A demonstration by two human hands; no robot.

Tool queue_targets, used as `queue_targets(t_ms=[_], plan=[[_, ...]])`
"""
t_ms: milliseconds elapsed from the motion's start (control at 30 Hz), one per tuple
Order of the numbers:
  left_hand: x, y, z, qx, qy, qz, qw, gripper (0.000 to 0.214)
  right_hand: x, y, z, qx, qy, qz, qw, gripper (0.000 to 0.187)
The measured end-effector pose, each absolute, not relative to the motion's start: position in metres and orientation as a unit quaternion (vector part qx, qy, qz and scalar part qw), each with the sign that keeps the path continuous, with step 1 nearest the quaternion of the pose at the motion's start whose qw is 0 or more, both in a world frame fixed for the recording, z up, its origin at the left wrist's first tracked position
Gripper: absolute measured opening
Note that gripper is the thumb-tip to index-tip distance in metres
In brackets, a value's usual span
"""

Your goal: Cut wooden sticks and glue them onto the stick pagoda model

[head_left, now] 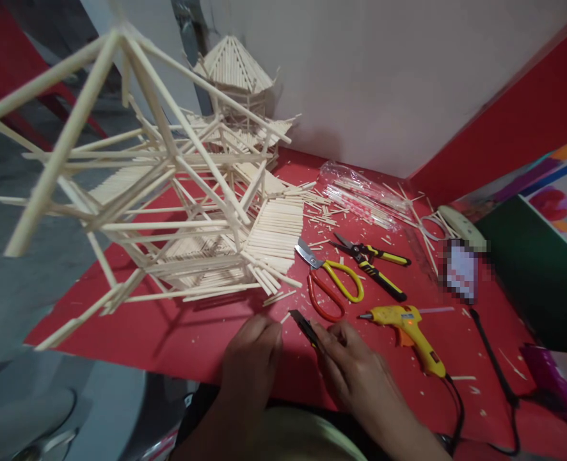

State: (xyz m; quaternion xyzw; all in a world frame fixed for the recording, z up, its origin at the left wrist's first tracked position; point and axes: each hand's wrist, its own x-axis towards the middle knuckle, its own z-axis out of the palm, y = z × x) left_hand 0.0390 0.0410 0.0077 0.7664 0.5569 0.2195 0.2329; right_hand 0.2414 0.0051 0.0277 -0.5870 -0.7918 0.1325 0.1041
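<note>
Near the table's front edge, my left hand (253,351) is closed on a short wooden stick (286,317) whose tip pokes out toward the right. My right hand (355,365) grips a utility knife (304,328), its dark blade pointing up and left, close to the stick's end. I cannot tell whether blade and stick touch. Just beyond the hands stands a pagoda-like model (168,224) of glued wooden sticks, its roof frame bare and its lower roof partly covered. Scissors (329,275) with one red and one yellow handle lie beyond the knife.
Black-and-yellow pruning shears (374,266) and a yellow glue gun (403,320) with a cord lie to the right. A plastic bag of sticks (360,195), offcuts and a blurred phone (460,270) are farther back on the red table (187,342). A white wall (360,77) rises behind.
</note>
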Motion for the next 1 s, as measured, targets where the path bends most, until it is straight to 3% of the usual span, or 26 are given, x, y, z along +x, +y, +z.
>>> queue_targets(t_ms=[500,1000], plan=[[0.0391,0.0396,0.0055,0.772,0.557,0.214,0.220,0.023,0.2336,-0.0009,0.0233,-0.583,-0.808,0.025,0.082,0.048],[0.0406,0.0405,0.0040,0.768,0.555,0.227,0.225,0.024,0.2334,-0.0002,0.0280,-0.572,-0.814,0.013,0.100,0.044]])
